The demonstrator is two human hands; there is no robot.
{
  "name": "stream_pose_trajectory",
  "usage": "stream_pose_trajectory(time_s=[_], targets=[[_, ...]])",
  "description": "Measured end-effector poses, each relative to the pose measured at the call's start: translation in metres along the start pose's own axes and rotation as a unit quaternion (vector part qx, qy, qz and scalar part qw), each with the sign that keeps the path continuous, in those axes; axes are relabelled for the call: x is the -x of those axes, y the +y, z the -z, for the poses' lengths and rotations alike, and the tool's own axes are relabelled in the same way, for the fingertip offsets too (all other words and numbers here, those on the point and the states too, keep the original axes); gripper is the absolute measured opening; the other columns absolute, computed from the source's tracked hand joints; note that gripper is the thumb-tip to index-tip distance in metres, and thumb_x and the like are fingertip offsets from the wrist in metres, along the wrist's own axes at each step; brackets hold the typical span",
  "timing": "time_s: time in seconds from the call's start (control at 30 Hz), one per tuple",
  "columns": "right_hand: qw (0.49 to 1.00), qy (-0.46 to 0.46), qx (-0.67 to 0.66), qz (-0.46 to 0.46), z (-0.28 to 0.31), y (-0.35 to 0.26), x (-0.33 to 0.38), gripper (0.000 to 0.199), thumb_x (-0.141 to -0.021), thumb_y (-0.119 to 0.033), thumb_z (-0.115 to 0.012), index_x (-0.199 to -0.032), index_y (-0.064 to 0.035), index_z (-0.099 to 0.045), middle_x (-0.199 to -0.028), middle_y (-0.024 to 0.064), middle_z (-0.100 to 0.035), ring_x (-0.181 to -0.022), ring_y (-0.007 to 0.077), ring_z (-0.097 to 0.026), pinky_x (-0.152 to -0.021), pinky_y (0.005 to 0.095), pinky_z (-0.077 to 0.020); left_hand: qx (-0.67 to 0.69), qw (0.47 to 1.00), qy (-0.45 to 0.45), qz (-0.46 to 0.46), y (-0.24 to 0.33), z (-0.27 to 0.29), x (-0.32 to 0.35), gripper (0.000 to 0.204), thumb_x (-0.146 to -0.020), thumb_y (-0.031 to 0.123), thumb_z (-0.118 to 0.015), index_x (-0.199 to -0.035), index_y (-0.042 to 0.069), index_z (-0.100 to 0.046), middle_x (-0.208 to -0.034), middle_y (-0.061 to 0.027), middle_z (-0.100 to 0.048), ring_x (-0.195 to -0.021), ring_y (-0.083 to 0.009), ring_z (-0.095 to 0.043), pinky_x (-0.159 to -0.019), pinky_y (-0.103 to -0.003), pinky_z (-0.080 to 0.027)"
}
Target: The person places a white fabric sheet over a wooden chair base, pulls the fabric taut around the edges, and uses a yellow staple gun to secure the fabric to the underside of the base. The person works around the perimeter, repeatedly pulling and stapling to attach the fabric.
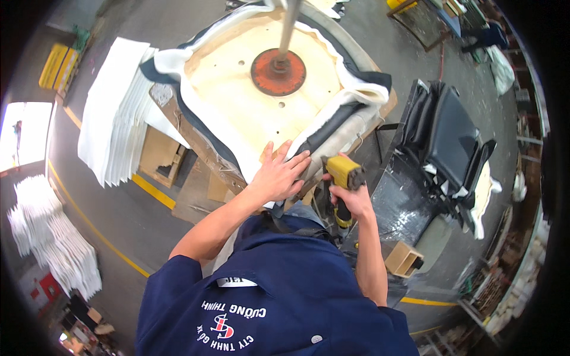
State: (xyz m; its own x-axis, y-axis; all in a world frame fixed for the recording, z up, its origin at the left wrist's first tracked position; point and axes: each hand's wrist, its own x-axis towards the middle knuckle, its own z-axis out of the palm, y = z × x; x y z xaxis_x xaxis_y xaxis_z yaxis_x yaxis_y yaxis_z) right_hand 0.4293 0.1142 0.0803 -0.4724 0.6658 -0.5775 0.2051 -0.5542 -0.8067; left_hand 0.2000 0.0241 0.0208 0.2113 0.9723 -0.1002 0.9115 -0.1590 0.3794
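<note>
Now Pressing Left, Gripping Right

I'm working at the near edge of a padded seat (222, 101), which is lying on a wooden surface (206, 153) with its pale plywood panel (228, 74) facing up. A red disc (265, 78) on a metal rod (290, 26) is bearing on the panel's middle. My left hand (280, 173) is resting palm down on the near rim, fingers spread, grasping nothing. My right hand (354, 200) is gripping the handle of a yellow-and-black power tool (345, 172) just right of that rim; whether a finger is squeezing a trigger, I can't tell.

I'm judging the seat to be stiff through its panel but soft around the rim, where white padding (205, 121) and dark covering (332, 129) are bulging and folding. A flat, spread palm is probably suiting that springy edge; for lifting, I'd be taking the firm panel sides. The tool is looking rigid and fairly weighty, so its handle is seeming the right hold.

The seat is showing no clear long axis, being nearly square; its right edge is slanting from near me toward the far right. The tool's nose is pointing left, at the rim, while its handle is reaching down toward my near side.
</note>
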Motion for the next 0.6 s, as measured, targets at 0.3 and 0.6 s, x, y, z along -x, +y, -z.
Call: stream_pose_trajectory(time_s=[0.3, 0.6], targets=[[0.984, 0.179, 0.022, 0.014, 0.057, 0.085, 0.115, 0.09, -0.078, 0.011, -0.064, -0.159, -0.0184, -0.037, -0.103, 0.0087, -0.072, -0.066, 0.0128, -0.064, -0.06, 0.0291, -0.055, -0.016, 1.0, -0.025, 0.01, 0.039, -0.001, -0.012, 0.07, -0.092, 0.033, -0.064, -0.156, 0.015, -0.04, -0.157, -0.0051, -0.046, -0.152, -0.049, -0.024, -0.116, -0.078, -0.016], [0.965, 0.252, -0.048, -0.06, 0.084, 0.155, 0.169, 0.084, -0.08, 0.002, -0.066, -0.156, -0.0244, -0.042, -0.1, 0.0112, -0.072, -0.081, 0.0195, -0.07, -0.077, 0.0348, -0.0586, -0.047, 0.996, -0.056, 0.056, 0.059, -0.002, -0.042, 0.068, -0.092, 0.029, -0.062, -0.155, 0.014, -0.042, -0.15, -0.0094, -0.054, -0.149, -0.0477, -0.031, -0.12, -0.072, -0.01]])
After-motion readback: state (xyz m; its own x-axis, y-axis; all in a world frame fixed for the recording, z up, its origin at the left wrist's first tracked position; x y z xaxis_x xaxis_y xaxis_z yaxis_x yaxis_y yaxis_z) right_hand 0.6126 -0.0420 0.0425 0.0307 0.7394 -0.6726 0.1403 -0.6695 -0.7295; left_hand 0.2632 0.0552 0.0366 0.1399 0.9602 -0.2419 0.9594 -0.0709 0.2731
